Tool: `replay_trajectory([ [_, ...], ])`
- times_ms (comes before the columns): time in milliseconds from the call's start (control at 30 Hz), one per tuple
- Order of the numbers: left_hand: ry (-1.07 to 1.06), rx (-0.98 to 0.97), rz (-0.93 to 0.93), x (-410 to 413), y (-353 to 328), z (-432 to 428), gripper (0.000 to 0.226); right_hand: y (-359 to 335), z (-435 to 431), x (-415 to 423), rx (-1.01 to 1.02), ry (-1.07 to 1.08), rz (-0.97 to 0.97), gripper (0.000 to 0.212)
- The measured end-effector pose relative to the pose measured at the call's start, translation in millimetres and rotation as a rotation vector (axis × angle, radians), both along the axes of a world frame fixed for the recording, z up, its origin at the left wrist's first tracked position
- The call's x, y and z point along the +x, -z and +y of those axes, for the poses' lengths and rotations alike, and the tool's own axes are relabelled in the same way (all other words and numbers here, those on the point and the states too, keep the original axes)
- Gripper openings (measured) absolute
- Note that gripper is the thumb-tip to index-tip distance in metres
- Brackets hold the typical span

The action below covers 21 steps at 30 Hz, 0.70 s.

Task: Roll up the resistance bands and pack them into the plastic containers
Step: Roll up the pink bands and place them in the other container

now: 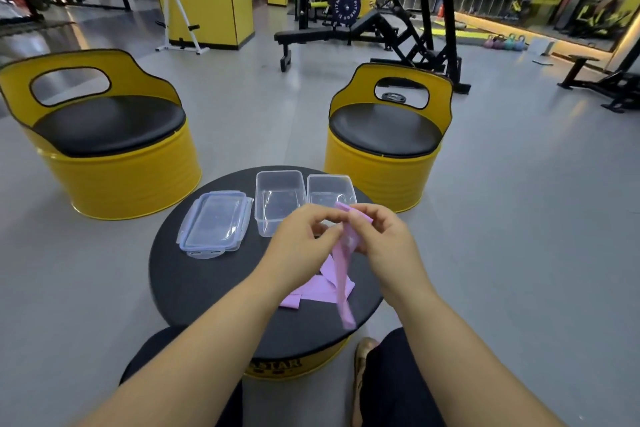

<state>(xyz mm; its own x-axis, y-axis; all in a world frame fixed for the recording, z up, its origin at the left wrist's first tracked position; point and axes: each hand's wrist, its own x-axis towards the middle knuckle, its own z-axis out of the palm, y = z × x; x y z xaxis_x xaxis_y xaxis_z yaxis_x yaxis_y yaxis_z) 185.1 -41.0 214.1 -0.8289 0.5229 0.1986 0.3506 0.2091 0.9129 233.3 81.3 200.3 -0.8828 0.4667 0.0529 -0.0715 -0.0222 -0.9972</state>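
Note:
A pink resistance band (pixel 344 274) hangs from both hands above the round black table (pixel 194 274), its lower end trailing to the table's near edge. My left hand (pixel 304 236) and my right hand (pixel 381 236) pinch its top end, held just in front of the containers. More pink band (pixel 315 291) lies flat on the table under the hands. Two clear, lidless plastic containers stand side by side at the table's far edge: the left one (pixel 277 191) and the right one (pixel 330 187). Both look empty.
A clear lid with clip flaps (pixel 214 222) lies on the table left of the containers. Two yellow barrel seats with black cushions stand beyond the table, one at left (pixel 104 135) and one at right (pixel 384 139). Gym machines fill the background.

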Motion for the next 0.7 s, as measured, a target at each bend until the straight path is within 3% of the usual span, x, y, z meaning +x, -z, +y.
replay_trajectory([
  [167,-0.168,0.141,-0.075,-10,-4,-4,0.014,-20,13,3,0.028,-0.127,0.006,0.011],
  [367,-0.035,0.233,-0.176,-15,-26,-15,0.004,-41,10,1,0.124,-0.216,0.043,0.012],
  [700,-0.069,0.324,-0.173,-16,-51,-20,0.002,-64,13,-4,0.122,-0.166,0.080,0.014],
])
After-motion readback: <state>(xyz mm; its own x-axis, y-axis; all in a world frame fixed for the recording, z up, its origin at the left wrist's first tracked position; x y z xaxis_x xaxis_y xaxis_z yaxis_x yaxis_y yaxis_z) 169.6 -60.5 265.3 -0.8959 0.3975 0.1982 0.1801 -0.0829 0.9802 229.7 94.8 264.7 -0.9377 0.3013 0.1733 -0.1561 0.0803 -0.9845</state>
